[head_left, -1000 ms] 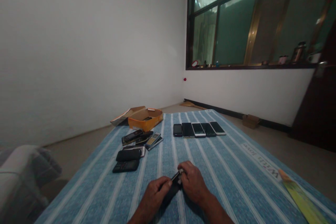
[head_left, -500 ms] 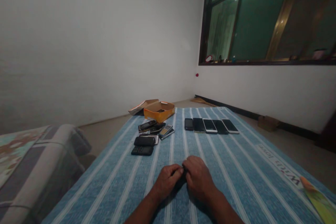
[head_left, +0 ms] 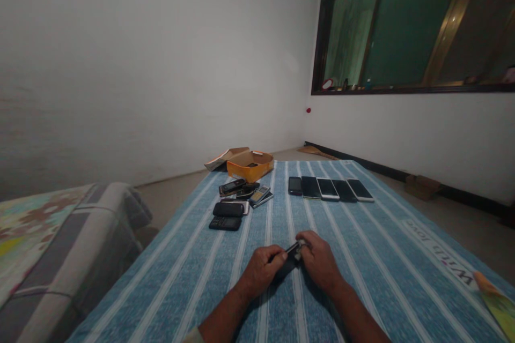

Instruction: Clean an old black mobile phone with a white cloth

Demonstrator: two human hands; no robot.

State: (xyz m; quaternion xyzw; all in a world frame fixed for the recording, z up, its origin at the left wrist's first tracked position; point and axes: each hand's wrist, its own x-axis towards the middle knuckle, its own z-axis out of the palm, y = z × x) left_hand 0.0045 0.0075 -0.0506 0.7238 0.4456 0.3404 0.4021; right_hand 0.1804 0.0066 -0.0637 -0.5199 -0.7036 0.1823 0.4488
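In front of me, low over the striped cloth (head_left: 277, 289), I hold a dark, slim mobile phone (head_left: 292, 248) tilted and nearly edge-on. My left hand (head_left: 263, 269) is closed on its near left end, thumb along the top. My right hand (head_left: 319, 260) is closed at its other end, fingers curled over a small pale or silvery part (head_left: 298, 255) whose kind I cannot make out. Much of the phone is hidden by my fingers. Ahead and left lie a black keypad phone (head_left: 225, 223) and a black phone (head_left: 228, 209).
Behind these, more old phones (head_left: 260, 195) lie heaped before an opened orange cardboard box (head_left: 250, 172). Several smartphones (head_left: 328, 189) form a row at the far right. A grey-covered piece of furniture (head_left: 80, 246) stands left; a colourful printed sheet (head_left: 497, 300) lies at the right edge.
My hands have drawn slightly apart, so the dark phone and the pale part at my right fingers now show. The whole view has shifted a little.
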